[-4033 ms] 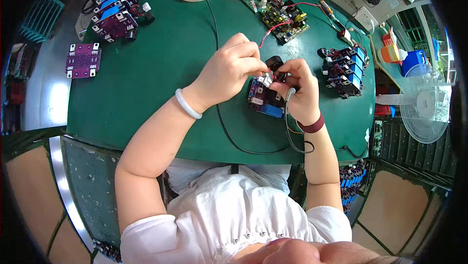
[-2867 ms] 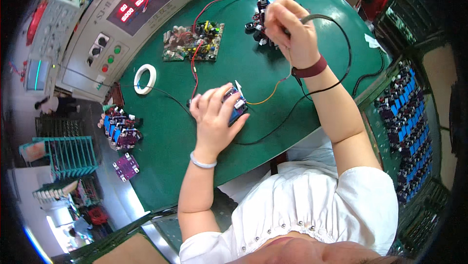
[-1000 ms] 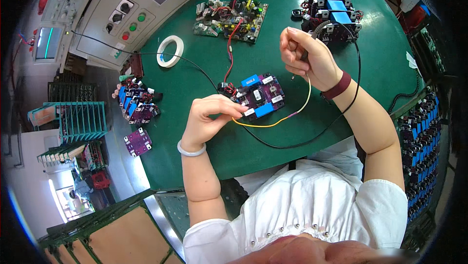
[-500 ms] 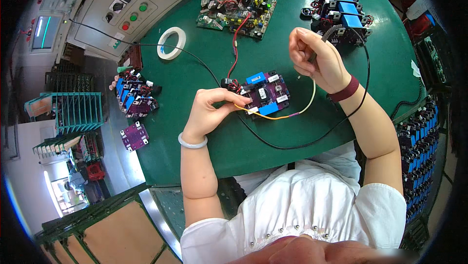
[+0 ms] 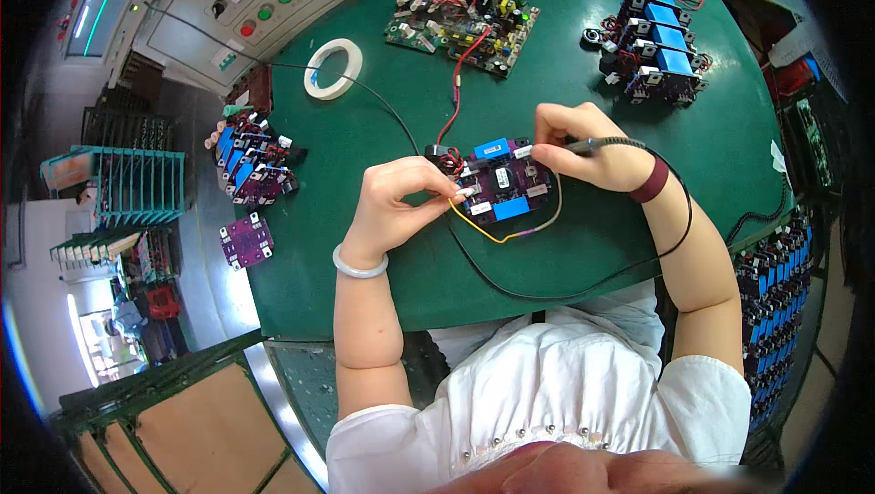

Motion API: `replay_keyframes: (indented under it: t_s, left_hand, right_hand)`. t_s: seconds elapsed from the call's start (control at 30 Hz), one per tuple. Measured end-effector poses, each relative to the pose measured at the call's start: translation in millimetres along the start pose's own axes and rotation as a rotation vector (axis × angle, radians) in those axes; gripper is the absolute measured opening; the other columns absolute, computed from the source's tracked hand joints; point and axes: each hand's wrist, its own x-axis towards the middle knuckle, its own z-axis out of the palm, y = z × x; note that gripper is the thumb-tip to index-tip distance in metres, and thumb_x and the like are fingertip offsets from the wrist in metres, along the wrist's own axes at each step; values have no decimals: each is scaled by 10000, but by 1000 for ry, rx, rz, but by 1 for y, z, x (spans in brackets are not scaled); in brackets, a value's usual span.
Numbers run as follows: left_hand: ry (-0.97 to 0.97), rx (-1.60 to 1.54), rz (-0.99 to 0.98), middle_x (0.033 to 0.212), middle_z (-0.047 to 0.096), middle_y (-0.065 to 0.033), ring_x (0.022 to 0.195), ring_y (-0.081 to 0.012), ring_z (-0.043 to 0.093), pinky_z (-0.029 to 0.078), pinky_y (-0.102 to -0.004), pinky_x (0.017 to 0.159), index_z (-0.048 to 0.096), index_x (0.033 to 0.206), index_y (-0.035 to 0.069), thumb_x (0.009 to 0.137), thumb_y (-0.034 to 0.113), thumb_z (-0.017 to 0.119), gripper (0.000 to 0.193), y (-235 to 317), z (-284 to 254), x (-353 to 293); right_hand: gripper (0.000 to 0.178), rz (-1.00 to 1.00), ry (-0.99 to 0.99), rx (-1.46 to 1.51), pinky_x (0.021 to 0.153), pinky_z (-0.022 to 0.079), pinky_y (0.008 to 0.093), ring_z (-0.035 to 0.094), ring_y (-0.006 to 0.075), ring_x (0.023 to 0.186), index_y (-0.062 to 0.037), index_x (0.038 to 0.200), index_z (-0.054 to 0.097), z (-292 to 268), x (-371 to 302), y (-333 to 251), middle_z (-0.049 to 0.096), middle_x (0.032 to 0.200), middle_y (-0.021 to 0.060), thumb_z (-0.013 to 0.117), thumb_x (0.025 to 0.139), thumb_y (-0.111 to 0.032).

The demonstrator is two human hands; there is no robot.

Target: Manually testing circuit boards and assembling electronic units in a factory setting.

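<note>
A purple circuit board (image 5: 521, 182) with blue blocks and white connectors lies flat on the green table. My left hand (image 5: 396, 207) is closed in a pinch at the board's left edge, on the end of a thin yellow-and-white lead (image 5: 501, 240); the fingertips mostly hide that end. My right hand (image 5: 602, 148) is closed around a dark pen-shaped test probe (image 5: 583, 144), its front at the board's upper right corner, where my fingers cover the tip. The lead curves up towards the right hand. From the probe, a black cable (image 5: 583, 292) loops across the table.
A larger green circuit board (image 5: 465, 29) lies behind, joined to the purple one by red wires (image 5: 457, 84). White tape roll (image 5: 333, 69) sits left of it. Similar assembled modules stand at far right (image 5: 661, 47) and left (image 5: 253, 166), beside a bare purple board (image 5: 247, 241). A control panel (image 5: 228, 2) borders the table.
My right hand has come down with the probe from above the table to the purple board's upper right corner. My left hand keeps its pinch at the left edge. The view has shifted slightly.
</note>
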Motion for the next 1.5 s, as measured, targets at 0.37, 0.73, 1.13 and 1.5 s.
replay_keyframes:
  t_s: [0.37, 0.73, 1.13, 1.5]
  left_hand:
    - [-12, -20, 60, 809, 735, -90, 752, -209, 711, 549, -305, 681, 703, 765, 25, 713, -12, 803, 119, 3, -8, 1]
    - [-26, -139, -39, 808, 711, -99, 714, -170, 702, 556, -279, 648, 708, 829, -4, 779, 32, 775, 91, 2, -1, -7]
    - [-14, -125, -24, 798, 704, -97, 701, -164, 696, 556, -276, 636, 700, 825, -1, 785, 32, 768, 86, 0, -6, -5]
    - [-18, -125, -35, 784, 701, -93, 694, -167, 694, 551, -281, 635, 706, 824, 8, 781, 35, 767, 79, 4, -4, -7]
  right_hand:
    - [192, 37, 12, -78, 544, 419, 367, 520, 266, 553, 3, 847, 497, 3, 3, -3, 559, 634, 156, 602, 936, -129]
    - [141, 98, 0, -181, 565, 461, 372, 604, 296, 600, 12, 852, 524, 8, -2, 0, 605, 672, 165, 608, 905, -89]
    - [131, 171, -12, -106, 571, 465, 372, 605, 291, 607, 11, 867, 522, 5, 5, 0, 609, 688, 169, 596, 925, -81]
    - [124, 126, -15, -152, 572, 463, 371, 598, 293, 607, 19, 863, 523, 9, 1, -2, 616, 704, 174, 595, 919, -65]
